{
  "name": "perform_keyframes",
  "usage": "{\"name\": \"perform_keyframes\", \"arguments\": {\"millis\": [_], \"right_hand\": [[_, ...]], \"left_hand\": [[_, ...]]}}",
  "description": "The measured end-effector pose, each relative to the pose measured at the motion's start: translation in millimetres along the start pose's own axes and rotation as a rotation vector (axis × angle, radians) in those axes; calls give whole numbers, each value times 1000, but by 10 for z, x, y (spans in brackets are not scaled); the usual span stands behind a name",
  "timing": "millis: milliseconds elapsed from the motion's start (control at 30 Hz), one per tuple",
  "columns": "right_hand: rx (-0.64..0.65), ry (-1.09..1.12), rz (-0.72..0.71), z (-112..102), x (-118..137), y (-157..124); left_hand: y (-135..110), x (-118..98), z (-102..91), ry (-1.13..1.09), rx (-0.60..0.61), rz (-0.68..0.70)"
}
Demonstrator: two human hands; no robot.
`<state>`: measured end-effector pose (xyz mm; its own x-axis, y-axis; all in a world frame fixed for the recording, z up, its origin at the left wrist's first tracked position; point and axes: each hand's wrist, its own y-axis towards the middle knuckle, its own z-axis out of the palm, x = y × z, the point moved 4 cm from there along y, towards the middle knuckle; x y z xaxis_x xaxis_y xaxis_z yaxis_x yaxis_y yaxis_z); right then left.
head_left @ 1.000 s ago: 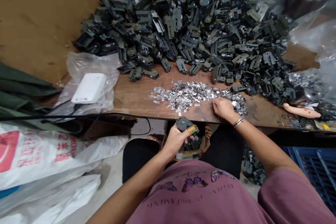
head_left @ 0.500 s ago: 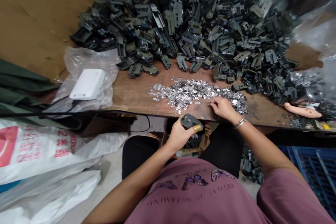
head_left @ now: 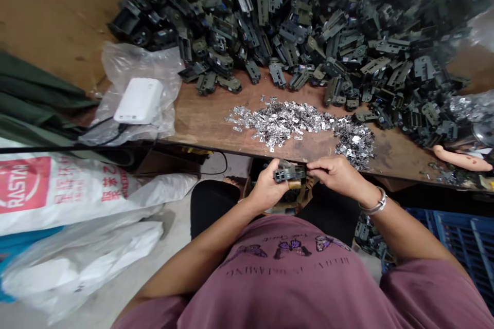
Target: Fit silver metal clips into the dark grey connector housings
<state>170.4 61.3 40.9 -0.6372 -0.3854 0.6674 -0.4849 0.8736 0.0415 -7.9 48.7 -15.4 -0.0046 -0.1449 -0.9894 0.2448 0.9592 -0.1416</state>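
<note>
The dark plastic housing [head_left: 289,171] lies crosswise, its long axis across the body, clenched in the left hand [head_left: 266,186]; the right hand [head_left: 337,175] is at its right end, fingertips [head_left: 310,165] on it; whether they grip, I cannot tell.

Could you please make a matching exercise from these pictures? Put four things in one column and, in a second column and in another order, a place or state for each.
Things
1. Left hand
2. White box
3. Silver metal pieces
4. Blue crate

Places or states
A. Heaped on the wooden table
B. Below the table, at the right
C. Gripping a dark part
D. Lying on a plastic bag

Pairs: 1-C; 2-D; 3-A; 4-B
</note>
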Motion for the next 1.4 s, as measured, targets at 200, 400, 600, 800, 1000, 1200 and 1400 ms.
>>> {"name": "perform_keyframes", "arguments": {"millis": [200,400,600,800,1000,1200,1400], "right_hand": [[-156,48,-210,230,78,-185],[-331,707,347,507,-140,-151],[-232,1312,539,791,-139,-11],[-94,1287,474,758,-161,-20],[-29,565,219,559,-232,200],[-103,-470,238,223,-507,726],[-87,-395,182,284,-424,608]], "left_hand": [[-85,31,-97,11,14,-21],[-120,30,-130,-35,-12,-4],[-113,122,-116,-101,-41,130],[-174,74,-177,-299,224,-98],[-192,138,-128,-447,95,-412],[-134,-21,-50,-618,45,-450],[-59,22,-95,-510,-128,-445]]}}
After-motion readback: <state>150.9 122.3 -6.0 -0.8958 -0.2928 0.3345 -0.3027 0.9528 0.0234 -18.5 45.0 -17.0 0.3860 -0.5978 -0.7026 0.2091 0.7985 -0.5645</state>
